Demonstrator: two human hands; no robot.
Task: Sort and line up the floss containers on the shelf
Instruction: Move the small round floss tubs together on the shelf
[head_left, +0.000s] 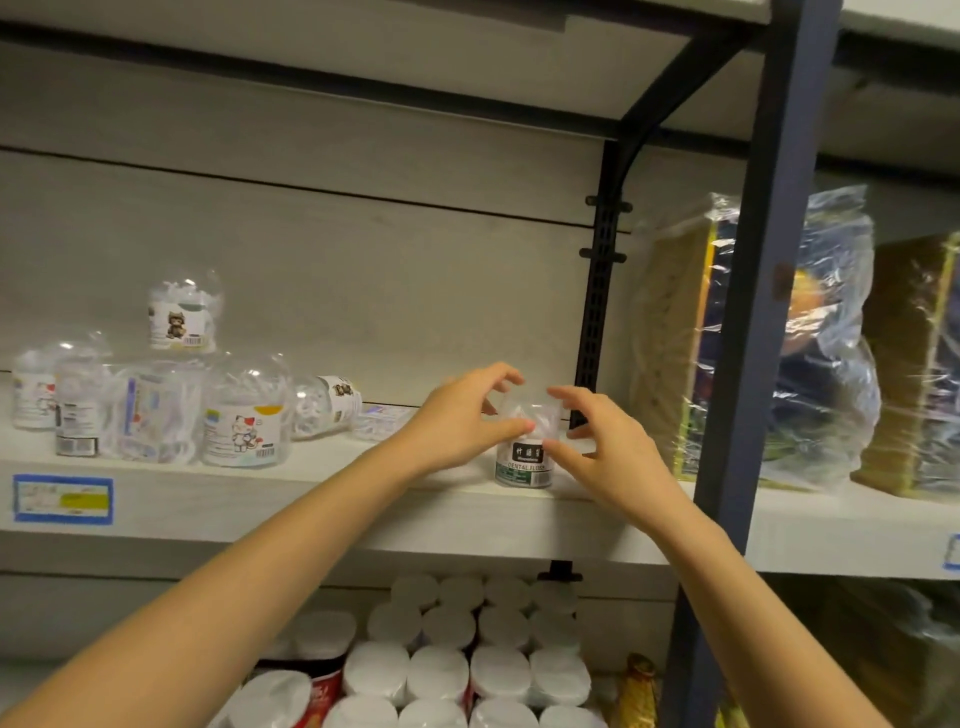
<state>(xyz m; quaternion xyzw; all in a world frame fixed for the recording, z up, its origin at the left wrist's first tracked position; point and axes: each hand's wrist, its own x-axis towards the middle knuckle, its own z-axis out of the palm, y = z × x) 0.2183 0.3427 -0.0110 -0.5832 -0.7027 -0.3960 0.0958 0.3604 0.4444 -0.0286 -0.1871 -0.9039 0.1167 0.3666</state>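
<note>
Green-and-white label on clear round plastic floss container (523, 465): "DENTAL FLOSS", below black patch with white characters too small to read. Blue-bordered shelf-edge tag (62, 499): print blurred. Clear cat-picture floss containers (244, 428) at left: barcodes, text illegible.

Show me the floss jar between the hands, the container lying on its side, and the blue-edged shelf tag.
Floss jar (525, 462): head view, front label.
Tipped container (323, 406): head view, clear body.
Shelf tag (62, 499): head view, its centre.

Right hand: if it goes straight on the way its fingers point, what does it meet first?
The dental floss container, directly at the right hand's fingers; whether they already touch it is unclear. The left hand holds its other side.
</note>
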